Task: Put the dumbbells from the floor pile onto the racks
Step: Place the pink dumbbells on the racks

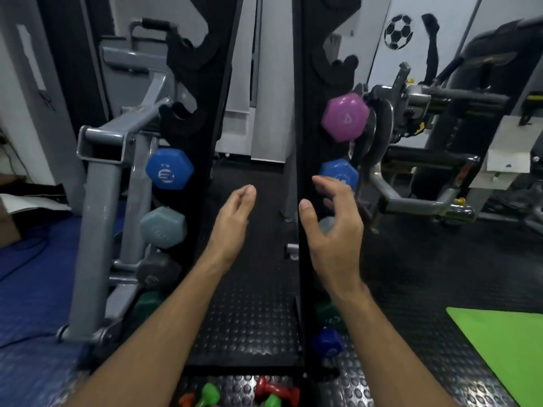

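Two black upright racks stand ahead, the left rack (217,83) and the right rack (302,113). On the left rack hang a blue dumbbell (169,168), a grey-blue one (163,227), a dark grey one (157,274) and a green one (147,304). The right rack carries a purple dumbbell (344,117), a blue one (338,171), a green one (327,314) and a dark blue one (326,343). My left hand (232,224) and my right hand (335,230) hover empty between the racks, fingers relaxed. The floor pile (249,392) of red, green and orange dumbbells lies at the bottom edge.
A grey machine frame (100,201) crowds the left rack. Another machine with chrome handles (411,198) stands right of the right rack. A green mat (505,348) lies at the lower right, a blue mat (29,289) at the left. The floor is black studded rubber (246,318).
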`<state>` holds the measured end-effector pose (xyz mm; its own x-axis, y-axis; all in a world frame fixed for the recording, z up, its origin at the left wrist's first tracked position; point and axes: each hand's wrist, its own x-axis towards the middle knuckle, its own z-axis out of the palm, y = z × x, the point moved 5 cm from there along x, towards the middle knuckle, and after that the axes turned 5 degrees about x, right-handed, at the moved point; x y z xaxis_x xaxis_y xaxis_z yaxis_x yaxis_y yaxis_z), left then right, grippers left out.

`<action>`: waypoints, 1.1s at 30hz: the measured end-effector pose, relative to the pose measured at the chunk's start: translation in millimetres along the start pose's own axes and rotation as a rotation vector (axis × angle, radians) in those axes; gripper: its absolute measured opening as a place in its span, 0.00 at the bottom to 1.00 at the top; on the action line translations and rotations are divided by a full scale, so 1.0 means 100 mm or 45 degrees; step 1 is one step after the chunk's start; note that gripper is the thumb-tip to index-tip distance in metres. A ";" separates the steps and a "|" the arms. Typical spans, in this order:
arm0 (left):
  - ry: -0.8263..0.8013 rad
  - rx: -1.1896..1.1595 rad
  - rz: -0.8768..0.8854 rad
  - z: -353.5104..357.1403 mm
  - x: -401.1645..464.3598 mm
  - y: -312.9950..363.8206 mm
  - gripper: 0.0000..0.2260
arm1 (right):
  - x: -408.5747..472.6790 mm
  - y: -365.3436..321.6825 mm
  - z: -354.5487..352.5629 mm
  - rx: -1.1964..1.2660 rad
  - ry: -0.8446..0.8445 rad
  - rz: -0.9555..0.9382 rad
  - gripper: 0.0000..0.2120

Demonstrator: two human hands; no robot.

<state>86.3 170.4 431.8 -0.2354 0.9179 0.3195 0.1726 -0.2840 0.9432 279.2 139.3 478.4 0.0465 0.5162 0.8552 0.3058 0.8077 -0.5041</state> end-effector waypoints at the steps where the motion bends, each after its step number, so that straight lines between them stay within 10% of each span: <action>1: 0.003 0.008 -0.046 -0.04 -0.07 -0.16 0.26 | -0.13 0.07 0.06 0.020 -0.034 0.060 0.16; 5: -0.002 0.043 -0.225 -0.15 -0.34 -0.81 0.15 | -0.68 0.44 0.32 0.078 -0.164 0.297 0.16; 15: 0.021 0.194 -0.853 -0.45 -1.25 -2.77 0.36 | -2.53 1.62 0.92 -0.018 -0.584 1.146 0.12; 21: 0.196 0.257 -1.167 -0.71 -1.89 -3.90 0.19 | -3.57 2.02 1.23 -0.077 -0.874 1.475 0.13; 27: 0.250 0.637 -1.489 -0.96 -2.46 -4.40 0.27 | -4.40 2.16 1.54 -0.204 -1.352 1.502 0.10; 33: 0.174 0.470 -1.778 -0.82 -3.00 -4.88 0.17 | -5.11 2.05 1.73 -0.317 -1.822 1.222 0.29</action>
<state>-5.5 11.1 -116.7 -0.4985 0.3417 -0.7967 -0.0430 0.9082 0.4164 154.0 90.1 -82.7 -0.4814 0.6793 -0.5539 0.8087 0.1005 -0.5795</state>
